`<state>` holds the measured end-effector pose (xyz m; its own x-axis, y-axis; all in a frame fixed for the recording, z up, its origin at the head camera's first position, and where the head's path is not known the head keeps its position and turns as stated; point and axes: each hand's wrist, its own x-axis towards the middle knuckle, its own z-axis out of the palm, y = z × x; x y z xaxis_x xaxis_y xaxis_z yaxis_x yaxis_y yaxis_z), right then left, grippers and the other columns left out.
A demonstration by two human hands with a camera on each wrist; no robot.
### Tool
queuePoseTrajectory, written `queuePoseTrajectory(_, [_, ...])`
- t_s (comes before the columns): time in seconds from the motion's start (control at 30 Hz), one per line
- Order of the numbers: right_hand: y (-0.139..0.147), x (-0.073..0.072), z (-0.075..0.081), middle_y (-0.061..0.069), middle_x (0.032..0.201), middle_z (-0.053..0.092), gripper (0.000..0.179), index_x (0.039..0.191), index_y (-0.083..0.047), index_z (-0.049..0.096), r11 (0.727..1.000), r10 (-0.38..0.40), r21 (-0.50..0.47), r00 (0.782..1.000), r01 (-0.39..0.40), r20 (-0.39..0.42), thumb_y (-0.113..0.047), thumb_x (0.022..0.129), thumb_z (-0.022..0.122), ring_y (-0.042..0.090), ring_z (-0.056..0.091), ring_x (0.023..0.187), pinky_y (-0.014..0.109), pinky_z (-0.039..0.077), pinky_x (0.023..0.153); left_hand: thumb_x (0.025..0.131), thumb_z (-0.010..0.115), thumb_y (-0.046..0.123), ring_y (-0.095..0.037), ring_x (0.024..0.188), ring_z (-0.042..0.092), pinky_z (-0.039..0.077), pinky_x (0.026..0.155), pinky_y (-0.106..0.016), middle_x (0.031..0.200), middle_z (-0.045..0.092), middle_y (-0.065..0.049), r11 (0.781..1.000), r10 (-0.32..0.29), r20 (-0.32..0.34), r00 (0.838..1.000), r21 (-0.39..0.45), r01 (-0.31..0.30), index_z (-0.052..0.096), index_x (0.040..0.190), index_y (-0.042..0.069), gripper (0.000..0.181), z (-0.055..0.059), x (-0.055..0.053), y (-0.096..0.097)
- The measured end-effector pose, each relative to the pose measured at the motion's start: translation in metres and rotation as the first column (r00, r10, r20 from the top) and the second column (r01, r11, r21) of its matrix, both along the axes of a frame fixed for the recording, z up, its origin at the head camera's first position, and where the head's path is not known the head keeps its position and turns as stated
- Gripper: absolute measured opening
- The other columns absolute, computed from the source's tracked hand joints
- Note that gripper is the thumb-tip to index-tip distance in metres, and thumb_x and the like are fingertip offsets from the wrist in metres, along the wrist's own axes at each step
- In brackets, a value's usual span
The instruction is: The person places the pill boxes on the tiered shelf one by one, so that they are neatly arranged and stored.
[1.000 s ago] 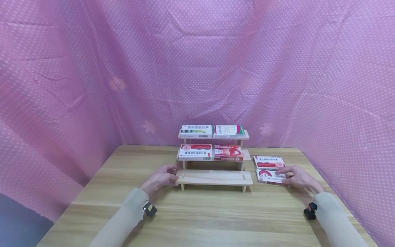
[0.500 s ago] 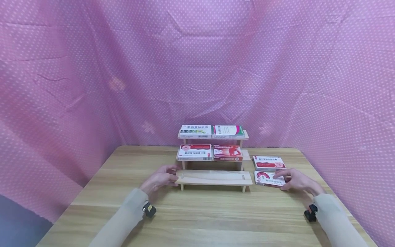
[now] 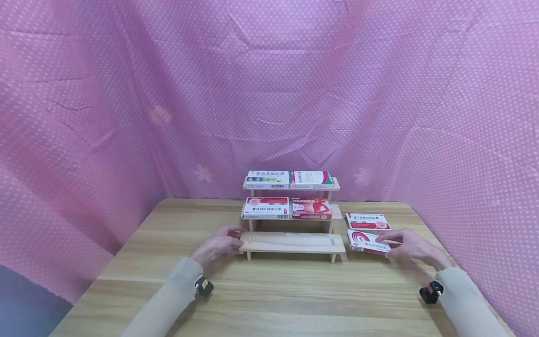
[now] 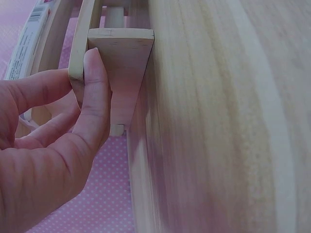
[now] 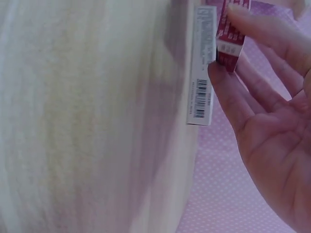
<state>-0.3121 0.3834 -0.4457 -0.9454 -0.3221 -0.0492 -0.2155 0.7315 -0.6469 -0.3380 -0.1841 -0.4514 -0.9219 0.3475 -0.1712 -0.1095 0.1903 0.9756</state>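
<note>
My left hand [image 3: 218, 244] pinches the left end of the lowest step of a three-tier wooden stand [image 3: 292, 242]; in the left wrist view its thumb and fingers [image 4: 96, 73] sit on either side of the board. On the right, my right hand [image 3: 411, 247] holds a white and red medicine box [image 3: 367, 240] by its right end. In the right wrist view this box's red end [image 5: 232, 36] is between the fingertips, above a white box [image 5: 201, 73] with a barcode. Just behind the held box in the head view is another white and red medicine box [image 3: 367, 222].
Two medicine boxes, a white and green one [image 3: 268, 179] and a white, pink and green one [image 3: 311, 179], lie on the top tier. The middle tier bears a white and red box [image 3: 266, 208] and a red box [image 3: 311, 208]. A pink dotted cloth [image 3: 269, 93] hangs behind the wooden table [image 3: 269, 299].
The front medicine box on the right has shifted slightly and now tilts in my right hand. My right wrist has moved a little to the right. The left hand stays on the stand.
</note>
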Motion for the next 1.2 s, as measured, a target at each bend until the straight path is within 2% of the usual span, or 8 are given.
queuePoseTrajectory(0.07, [0.001,0.002,0.003,0.021,0.141,0.053,0.050,0.120,-0.018,0.070,0.999,0.020,-0.029,1.000,-0.020,0.007,-0.015,0.071,0.080,0.038,0.049,0.126,0.044,0.046,0.102,0.085,0.055,-0.013,-0.026,0.091,0.061,0.061,0.085,-0.041,0.121,0.050,-0.028,1.000,-0.005,-0.003,1.000,-0.003,0.005,0.037,0.142,-0.011,0.061,0.000,0.000,0.000])
queuePoseTrajectory(0.2, [0.001,0.006,0.008,0.021,0.142,0.053,0.050,0.122,-0.014,0.068,0.989,0.083,-0.128,0.995,-0.076,0.049,-0.012,0.073,0.079,0.012,0.053,0.119,0.022,0.047,0.093,0.085,0.055,-0.012,-0.026,0.091,0.062,0.061,0.085,-0.040,0.121,0.051,-0.028,1.000,-0.009,0.000,1.000,0.003,0.009,0.036,0.143,-0.011,0.061,-0.001,-0.001,0.000])
queuePoseTrajectory(0.33, [-0.005,0.008,0.010,0.023,0.142,0.051,0.045,0.122,-0.011,0.068,0.970,0.156,-0.195,0.986,-0.142,0.057,-0.013,0.078,0.078,-0.006,0.051,0.115,0.015,0.047,0.096,0.085,0.055,-0.012,-0.025,0.091,0.062,0.061,0.084,-0.040,0.120,0.052,-0.028,1.000,-0.020,-0.008,1.000,0.003,0.020,0.036,0.142,-0.012,0.060,-0.001,0.000,-0.001])
queuePoseTrajectory(0.57, [-0.020,0.007,0.013,0.017,0.136,0.058,0.041,0.121,-0.015,0.069,0.970,0.181,-0.175,0.982,-0.171,0.043,-0.018,0.081,0.078,0.000,0.054,0.112,0.020,0.048,0.093,0.084,0.056,-0.011,-0.025,0.087,0.063,0.062,0.080,-0.038,0.116,0.053,-0.026,1.000,-0.007,-0.014,1.000,-0.005,0.007,0.041,0.140,-0.010,0.058,-0.002,0.000,-0.001])
queuePoseTrajectory(0.77, [-0.038,0.005,0.012,0.008,0.122,0.068,0.042,0.121,-0.010,0.069,0.955,0.207,-0.223,0.977,-0.193,0.041,-0.018,0.081,0.078,0.007,0.060,0.103,0.018,0.049,0.086,0.085,0.056,-0.011,-0.025,0.088,0.063,0.062,0.081,-0.039,0.118,0.053,-0.025,1.000,-0.007,-0.014,1.000,-0.004,0.007,0.041,0.140,-0.009,0.058,-0.003,0.000,-0.001])
queuePoseTrajectory(1.0, [-0.061,0.007,0.016,0.011,0.120,0.068,0.043,0.121,-0.010,0.069,0.959,0.203,-0.206,0.979,-0.197,0.010,-0.021,0.081,0.079,0.020,0.060,0.101,0.018,0.050,0.082,0.086,0.056,-0.010,-0.024,0.090,0.062,0.061,0.083,-0.041,0.119,0.052,-0.026,1.000,-0.017,-0.006,1.000,0.013,0.017,0.040,0.141,-0.010,0.058,-0.002,0.001,-0.002])
queuePoseTrajectory(1.07, [-0.066,0.007,0.016,0.010,0.119,0.069,0.042,0.120,-0.011,0.069,0.961,0.191,-0.203,0.982,-0.187,0.003,-0.022,0.081,0.079,0.020,0.059,0.098,0.018,0.049,0.078,0.085,0.056,-0.010,-0.024,0.089,0.062,0.062,0.082,-0.040,0.118,0.052,-0.026,1.000,-0.015,-0.010,1.000,0.015,0.015,0.039,0.141,-0.011,0.058,-0.002,0.001,-0.002])
queuePoseTrajectory(1.2, [-0.077,0.006,0.014,0.011,0.121,0.068,0.039,0.118,-0.012,0.070,0.951,0.209,-0.231,0.978,-0.205,-0.006,-0.022,0.081,0.079,0.015,0.061,0.101,0.018,0.051,0.080,0.085,0.054,-0.011,-0.024,0.087,0.063,0.062,0.081,-0.040,0.116,0.053,-0.026,1.000,-0.006,-0.016,1.000,0.014,0.006,0.038,0.141,-0.012,0.058,-0.002,0.000,-0.003])
